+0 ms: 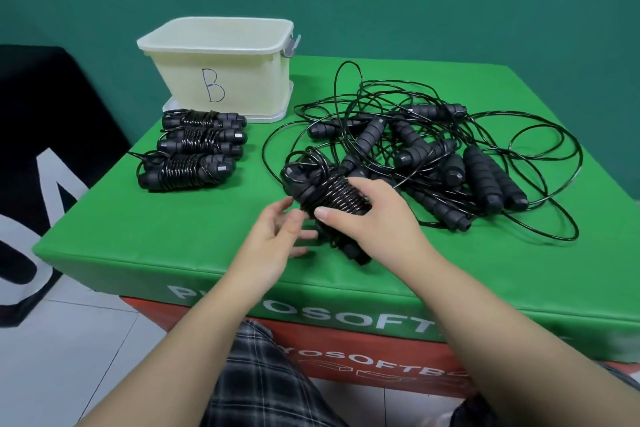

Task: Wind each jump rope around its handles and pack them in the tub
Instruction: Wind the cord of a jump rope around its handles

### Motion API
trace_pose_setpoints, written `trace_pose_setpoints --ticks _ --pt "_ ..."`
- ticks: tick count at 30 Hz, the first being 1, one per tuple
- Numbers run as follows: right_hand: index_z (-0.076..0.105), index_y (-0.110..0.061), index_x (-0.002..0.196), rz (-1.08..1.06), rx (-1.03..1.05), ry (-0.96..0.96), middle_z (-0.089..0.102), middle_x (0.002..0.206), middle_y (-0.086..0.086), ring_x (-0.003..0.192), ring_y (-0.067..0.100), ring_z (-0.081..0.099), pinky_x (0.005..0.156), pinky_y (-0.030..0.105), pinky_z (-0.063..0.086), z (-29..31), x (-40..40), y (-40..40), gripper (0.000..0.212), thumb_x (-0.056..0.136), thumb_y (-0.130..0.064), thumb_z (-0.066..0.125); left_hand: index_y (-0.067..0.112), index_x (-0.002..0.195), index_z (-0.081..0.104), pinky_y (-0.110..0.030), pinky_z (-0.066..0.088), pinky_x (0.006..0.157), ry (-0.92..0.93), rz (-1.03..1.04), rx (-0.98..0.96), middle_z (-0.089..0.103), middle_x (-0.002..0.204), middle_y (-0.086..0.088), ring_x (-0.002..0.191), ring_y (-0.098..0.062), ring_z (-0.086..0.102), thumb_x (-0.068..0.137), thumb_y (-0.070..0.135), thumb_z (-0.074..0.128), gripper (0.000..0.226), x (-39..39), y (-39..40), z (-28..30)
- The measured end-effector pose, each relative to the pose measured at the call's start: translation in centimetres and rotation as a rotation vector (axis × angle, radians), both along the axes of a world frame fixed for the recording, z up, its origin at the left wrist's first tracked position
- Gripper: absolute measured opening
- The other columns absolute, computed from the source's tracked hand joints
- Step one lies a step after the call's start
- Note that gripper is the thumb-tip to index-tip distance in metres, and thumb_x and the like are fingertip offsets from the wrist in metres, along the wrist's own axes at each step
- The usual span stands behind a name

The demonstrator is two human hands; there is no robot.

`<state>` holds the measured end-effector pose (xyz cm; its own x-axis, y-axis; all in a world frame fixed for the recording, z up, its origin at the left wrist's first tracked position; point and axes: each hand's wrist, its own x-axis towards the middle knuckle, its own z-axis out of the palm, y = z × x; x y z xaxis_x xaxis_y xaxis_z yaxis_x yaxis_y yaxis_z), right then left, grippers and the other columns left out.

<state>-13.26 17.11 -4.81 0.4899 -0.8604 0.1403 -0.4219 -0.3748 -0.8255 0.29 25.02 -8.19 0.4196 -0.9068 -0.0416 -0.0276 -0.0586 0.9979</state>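
Leftmost, three wound jump ropes (194, 149) lay side by side on the green pad (138, 225), just in front of the cream tub (221, 73) marked "B". Nearer, the left hand (277, 239) hovered with fingers loosely spread beside a wound bundle (332, 198), which the right hand (377, 218) gripped around its coils. Rightward sprawled a tangle of loose ropes (450, 156).
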Motion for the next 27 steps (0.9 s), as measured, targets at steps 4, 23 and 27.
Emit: trace_pose_setpoints --ticks 4,23,27 --pt "0.067 -0.025 0.113 0.091 0.134 -0.062 0.072 0.101 -0.006 0.093 0.008 0.065 0.089 0.034 0.051 -0.3 2.2 -0.4 0.046 0.075 -0.050 0.070 0.010 0.118 0.054 -0.028 0.057 0.073 0.236 -0.007 -0.016 0.065 0.110 -0.004 0.084 -0.007 0.064 0.091 0.031 0.046 0.035 0.9 0.1 0.5" --pt "0.058 -0.039 0.093 0.102 0.221 -0.106 0.066 0.094 -0.015 0.092 0.011 0.066 0.089 0.043 0.053 -1.9 2.5 -1.1 0.013 0.094 -0.027 0.055 0.010 0.125 0.043 -0.025 0.052 0.070 0.306 0.850 0.225 0.063 0.093 -0.004 0.073 -0.016 0.068 0.099 0.038 0.044 0.038 12.6 1.0 0.8" --pt "0.059 -0.038 0.094 0.086 0.202 -0.136 0.068 0.090 -0.013 0.085 0.006 0.067 0.086 0.042 0.054 -1.7 1.8 -1.4 0.012 0.095 -0.027 0.055 0.009 0.100 0.045 -0.020 0.045 0.062 0.290 0.843 0.217 0.062 0.106 -0.007 0.090 -0.014 0.065 0.097 0.032 0.050 0.024 11.4 1.2 -0.2"
